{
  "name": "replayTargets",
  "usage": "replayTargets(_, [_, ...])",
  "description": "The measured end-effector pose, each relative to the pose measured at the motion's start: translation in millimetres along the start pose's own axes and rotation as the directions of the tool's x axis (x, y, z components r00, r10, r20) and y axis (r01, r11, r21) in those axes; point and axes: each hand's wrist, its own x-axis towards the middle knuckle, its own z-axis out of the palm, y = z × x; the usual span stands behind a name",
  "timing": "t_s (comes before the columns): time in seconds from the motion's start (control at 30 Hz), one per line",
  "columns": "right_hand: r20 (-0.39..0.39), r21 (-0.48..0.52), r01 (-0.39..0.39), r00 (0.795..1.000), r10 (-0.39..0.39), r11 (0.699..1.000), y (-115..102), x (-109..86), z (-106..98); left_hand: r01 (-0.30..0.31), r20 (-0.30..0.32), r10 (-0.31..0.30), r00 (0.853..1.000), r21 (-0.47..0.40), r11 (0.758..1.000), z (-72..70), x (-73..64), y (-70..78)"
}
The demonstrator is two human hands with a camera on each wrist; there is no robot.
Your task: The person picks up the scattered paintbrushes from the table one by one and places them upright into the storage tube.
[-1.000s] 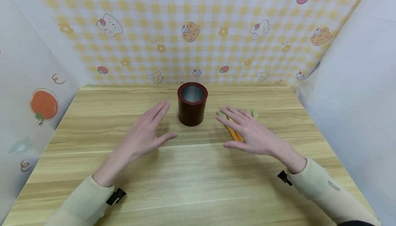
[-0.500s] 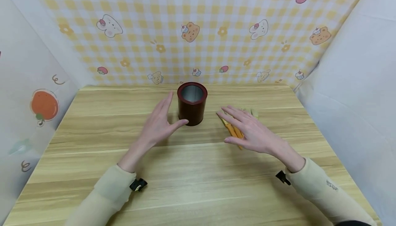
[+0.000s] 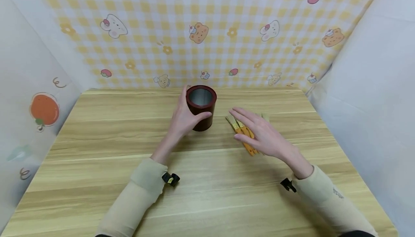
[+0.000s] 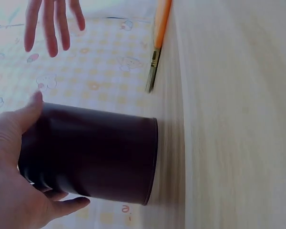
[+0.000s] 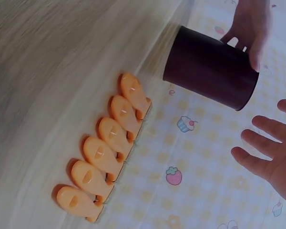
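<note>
An open-topped dark red tin can (image 3: 206, 123) stands upright near the back middle of the table. My left hand (image 3: 184, 117) holds it round the upper part, thumb across the front and fingers along the left side. In the left wrist view, the thumb and fingers (image 4: 71, 206) lie on opposite sides of the can (image 4: 90, 150). Several paintbrushes (image 3: 247, 148) with orange handles lie side by side right of the can. Over them hovers my right hand (image 3: 266, 134), fingers extended and holding nothing; it hides part of the brushes in the head view.
Wood-grain table (image 3: 207, 193) under everything. A yellow checked cloth (image 3: 233, 10) with cartoon prints hangs right behind its back edge. White sheets (image 3: 373, 85) line the left and right sides.
My left hand has moved right and forward from beside the can to round it. The right hand has shifted only slightly, uncovering more of the brushes. The can stays in place.
</note>
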Motion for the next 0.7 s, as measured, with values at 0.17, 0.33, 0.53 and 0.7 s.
replayTargets(0.17, [-0.030, 0.017, -0.032, 0.999, 0.032, 0.999, 0, 1.3, 1, 0.001, -0.030, -0.001, 1.000, -0.009, 1.000, 2.2, 2.4, 0.5])
replayTargets(0.33, [-0.034, 0.040, -0.079, 0.996, 0.080, 0.996, 1, 1.9, 2, -0.040, -0.034, 0.041, 0.999, 0.013, 0.999, -1.1, 0.3, -2.8])
replayTargets(0.53, [-0.084, 0.048, -0.126, 0.988, 0.129, 0.991, 4, 6.8, 4, -0.067, -0.008, 0.068, 0.998, 0.024, 0.997, -7.1, -11.3, -4.7])
replayTargets(0.7, [-0.140, 0.043, -0.144, 0.979, 0.149, 0.989, 2, 15.1, 4, -0.067, 0.011, 0.067, 0.998, 0.034, 0.997, -11.0, -20.5, -3.7])
